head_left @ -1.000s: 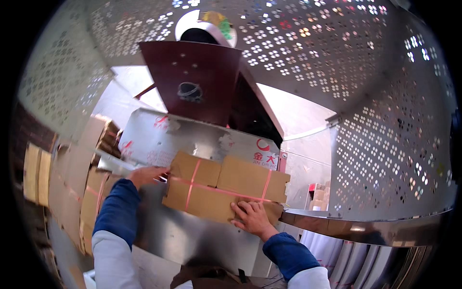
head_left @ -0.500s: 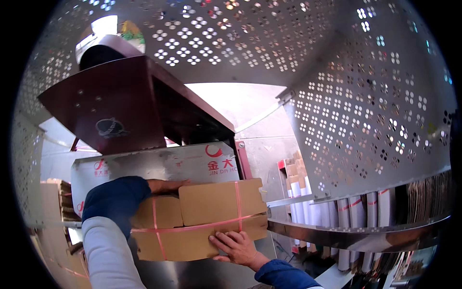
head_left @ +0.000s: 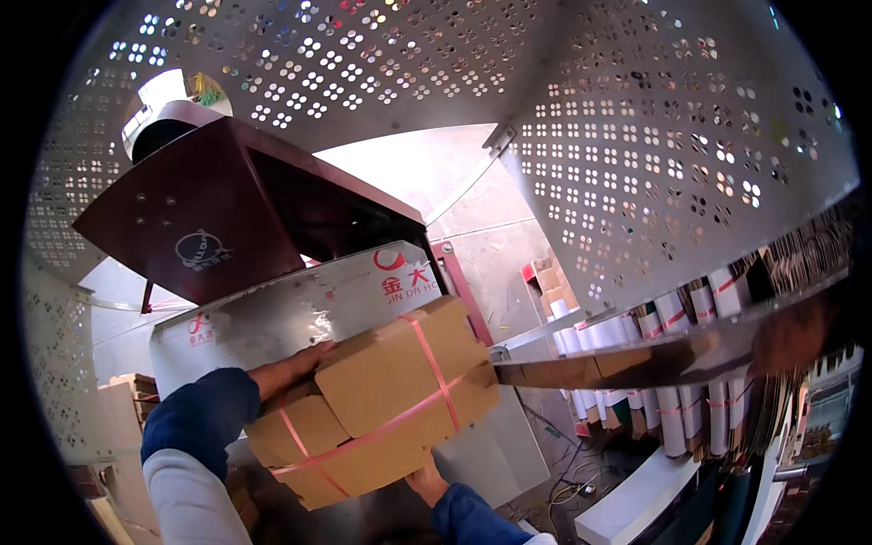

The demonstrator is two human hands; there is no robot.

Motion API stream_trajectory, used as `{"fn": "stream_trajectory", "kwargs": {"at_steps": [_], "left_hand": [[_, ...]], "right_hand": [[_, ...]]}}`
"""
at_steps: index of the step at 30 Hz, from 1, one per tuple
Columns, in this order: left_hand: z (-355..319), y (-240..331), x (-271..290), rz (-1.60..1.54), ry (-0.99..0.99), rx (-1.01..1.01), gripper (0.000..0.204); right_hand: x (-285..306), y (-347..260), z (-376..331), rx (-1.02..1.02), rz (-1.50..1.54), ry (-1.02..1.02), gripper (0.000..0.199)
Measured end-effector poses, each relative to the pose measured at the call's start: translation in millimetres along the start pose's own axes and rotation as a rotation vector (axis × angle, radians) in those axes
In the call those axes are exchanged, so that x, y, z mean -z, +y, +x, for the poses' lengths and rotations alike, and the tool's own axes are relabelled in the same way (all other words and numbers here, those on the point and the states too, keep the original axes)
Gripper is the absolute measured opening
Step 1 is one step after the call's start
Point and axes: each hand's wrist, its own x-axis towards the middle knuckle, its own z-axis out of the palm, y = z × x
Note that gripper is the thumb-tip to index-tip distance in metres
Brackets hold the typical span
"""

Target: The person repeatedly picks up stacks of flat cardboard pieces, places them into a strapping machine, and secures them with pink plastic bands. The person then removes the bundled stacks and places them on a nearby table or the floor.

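A bundle of flattened brown cardboard boxes [head_left: 381, 381], bound by crossing pink straps [head_left: 427, 359], lies tilted between my hands over the metal machine table. My left hand [head_left: 300, 365] grips its far left edge, most fingers hidden behind the cardboard. From below, my right hand [head_left: 427, 478] holds the near edge, with its fingers out of sight under the bundle. Behind it slopes the table's silvery sheet-metal top [head_left: 282, 322] with red printing.
A dark red machine head and arm [head_left: 191, 213] stands at the far left. Perforated grey metal panels [head_left: 581, 163] surround the place. A curved shiny metal rail [head_left: 636, 361] runs along the right, with strapped cardboard stacks [head_left: 672, 418] beyond. Cables [head_left: 572, 486] lie on the floor.
The bundle has turned counterclockwise and tilted, its right side now farther away. My right hand has gone from lying on its front face to beneath its near edge. The view has shifted.
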Motion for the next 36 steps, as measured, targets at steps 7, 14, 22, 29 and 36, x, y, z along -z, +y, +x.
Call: {"fn": "stream_trajectory", "kwargs": {"at_steps": [7,14,22,29,36], "left_hand": [[-77,-71,-60,-0.222,0.232,-0.013,0.055],[-77,-196,-204,-0.395,0.426,0.077,0.055],[-125,-101,-316,-0.554,0.667,-0.255,0.059],[-62,-83,-310,-0.369,0.725,-0.588,0.061],[-52,-58,-293,-0.363,0.524,-0.479,0.055]], "right_hand": [[-35,-83,-55,-0.060,-0.373,-0.082,0.066],[33,-211,-39,-0.242,-0.413,0.025,0.069],[54,-279,-88,-0.061,-1.056,-0.381,0.073],[59,-281,-87,0.267,-1.225,-0.258,0.065],[76,-273,-60,0.339,-1.333,-0.167,0.046]]}}
